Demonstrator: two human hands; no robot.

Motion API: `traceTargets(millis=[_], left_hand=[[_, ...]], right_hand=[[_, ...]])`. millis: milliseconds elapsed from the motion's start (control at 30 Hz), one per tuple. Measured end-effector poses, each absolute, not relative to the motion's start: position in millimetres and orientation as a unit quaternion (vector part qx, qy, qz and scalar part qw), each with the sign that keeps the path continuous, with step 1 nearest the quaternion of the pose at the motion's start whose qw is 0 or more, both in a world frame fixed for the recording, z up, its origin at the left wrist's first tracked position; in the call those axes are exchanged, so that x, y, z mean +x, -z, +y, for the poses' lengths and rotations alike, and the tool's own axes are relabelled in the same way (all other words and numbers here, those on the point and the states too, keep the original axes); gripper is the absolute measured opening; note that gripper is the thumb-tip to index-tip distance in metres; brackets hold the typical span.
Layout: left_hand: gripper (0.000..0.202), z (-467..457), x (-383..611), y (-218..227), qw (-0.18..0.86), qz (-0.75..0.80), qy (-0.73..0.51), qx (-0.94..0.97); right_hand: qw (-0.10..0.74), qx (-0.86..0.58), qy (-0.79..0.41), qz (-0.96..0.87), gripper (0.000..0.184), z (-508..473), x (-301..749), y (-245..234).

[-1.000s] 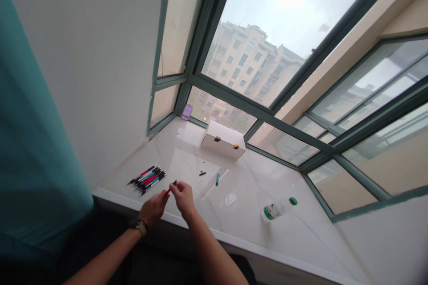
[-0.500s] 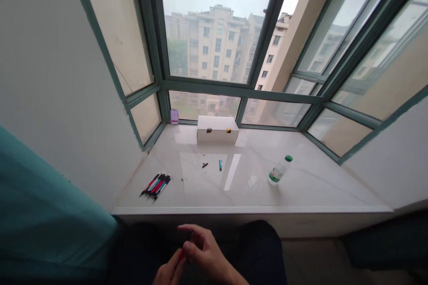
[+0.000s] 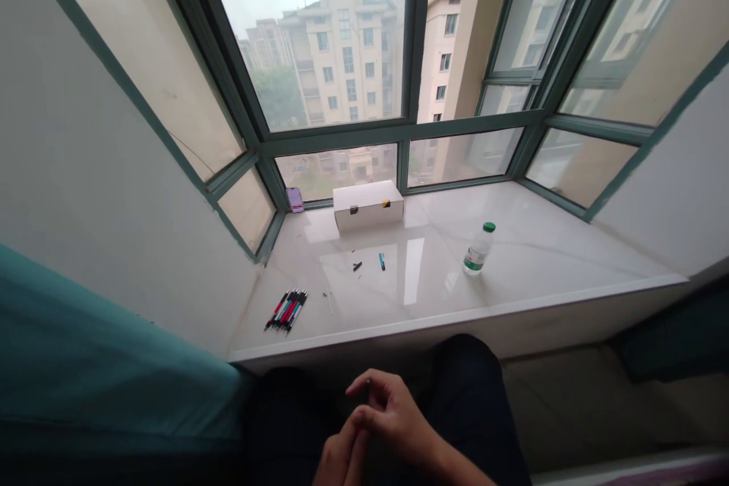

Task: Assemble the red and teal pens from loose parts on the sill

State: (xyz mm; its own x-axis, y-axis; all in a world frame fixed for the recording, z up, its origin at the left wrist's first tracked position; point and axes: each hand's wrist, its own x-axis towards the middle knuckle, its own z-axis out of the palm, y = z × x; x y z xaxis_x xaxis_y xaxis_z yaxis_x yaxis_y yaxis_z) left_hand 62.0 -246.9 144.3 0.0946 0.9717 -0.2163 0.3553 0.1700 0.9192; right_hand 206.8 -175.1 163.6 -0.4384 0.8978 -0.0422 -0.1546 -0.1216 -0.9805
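My two hands meet low in the view, over my dark-clothed lap and short of the sill. My right hand [image 3: 396,418] is curled, and a small dark pen tip [image 3: 367,381] shows between its thumb and forefinger. My left hand [image 3: 337,462] presses its closed fingers into the right palm; what it holds is hidden. A bundle of several red, blue and black pens [image 3: 286,310] lies on the white windowsill [image 3: 512,296], far from both hands.
At the back of the sill stands a white box [image 3: 367,205], with a small purple object [image 3: 295,199] to its left. A blue pen part [image 3: 382,261] and a black part [image 3: 357,266] lie mid-sill. A green-capped bottle [image 3: 478,249] stands at the right. A teal curtain [image 3: 85,372] hangs at the left.
My hands have drawn back from the sill to my lap. The view has swung upright and pulled back, and the red pen body seen earlier is now hidden.
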Motion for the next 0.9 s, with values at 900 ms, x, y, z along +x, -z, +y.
traceTargets(millis=[900], left_hand=[[0.060, -216.8, 85.6, -162.7, 0.593, 0.446, -0.308, 0.595]], right_hand=[[0.393, -0.342, -0.733, -0.437, 0.046, -173.5, 243.7, -138.3]])
